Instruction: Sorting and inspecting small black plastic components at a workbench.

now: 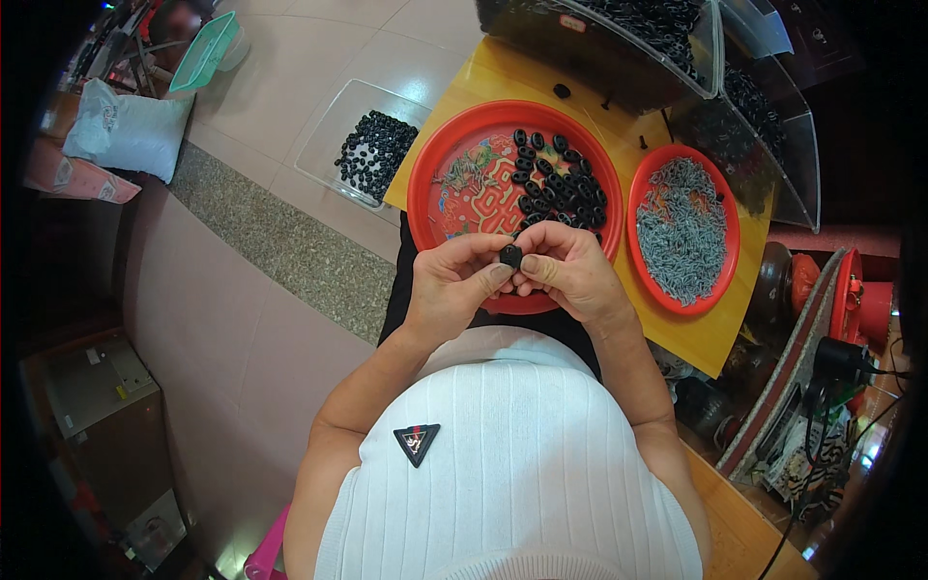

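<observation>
Between the fingertips of both hands is a small black plastic part (510,255), rounded in outline. My left hand (462,275) pinches it from the left with thumb and fingers. From the other side my right hand (565,269) grips it the same way. Both hands are over the near edge of a round red tray (422,164) with a printed pattern. Oval black plastic parts (561,184) lie in its right half, and a small heap of thin metal screws (471,170) in its left. Finer detail of the held part is hidden by the fingers.
Right of the tray, a smaller red tray (732,246) full of grey screws stands on the yellow board (691,338). Clear bins of black parts (628,39) stand behind. On the floor at left is a clear box (324,145) of black pieces; a white sack (145,126) leans farther left.
</observation>
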{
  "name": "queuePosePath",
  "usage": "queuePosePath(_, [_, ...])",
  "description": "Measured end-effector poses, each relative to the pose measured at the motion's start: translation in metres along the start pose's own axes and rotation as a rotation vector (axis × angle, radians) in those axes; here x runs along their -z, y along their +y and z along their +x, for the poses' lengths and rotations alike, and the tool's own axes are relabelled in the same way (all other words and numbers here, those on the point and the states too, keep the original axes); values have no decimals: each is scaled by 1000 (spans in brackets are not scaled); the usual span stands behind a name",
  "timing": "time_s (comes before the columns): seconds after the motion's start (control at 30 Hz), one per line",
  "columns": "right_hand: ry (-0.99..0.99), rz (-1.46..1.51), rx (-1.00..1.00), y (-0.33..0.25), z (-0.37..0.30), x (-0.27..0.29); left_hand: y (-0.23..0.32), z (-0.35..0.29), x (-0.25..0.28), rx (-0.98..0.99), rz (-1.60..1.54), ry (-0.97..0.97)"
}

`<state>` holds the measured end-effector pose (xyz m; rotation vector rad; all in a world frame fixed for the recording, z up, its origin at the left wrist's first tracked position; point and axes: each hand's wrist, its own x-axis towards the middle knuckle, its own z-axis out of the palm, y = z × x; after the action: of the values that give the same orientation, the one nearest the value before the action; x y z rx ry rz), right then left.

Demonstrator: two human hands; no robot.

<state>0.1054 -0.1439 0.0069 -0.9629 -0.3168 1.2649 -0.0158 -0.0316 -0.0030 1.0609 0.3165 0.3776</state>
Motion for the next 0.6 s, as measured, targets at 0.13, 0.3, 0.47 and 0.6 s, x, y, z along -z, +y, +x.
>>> queuePosePath(0.13, [9,-53,32,1,0,1,0,-1,-3,41,-32,34])
queuePosePath(0.3, [57,-48,10,3,3,1,-1,-2,-4,10,57,55])
queuePosePath(0.47, [52,-77,-20,3,3,1,-1,-2,-9,-68,-2,78])
queuePosePath(0.6, [54,-84,-29,2,4,0,0,-1,-10,-66,15,94])
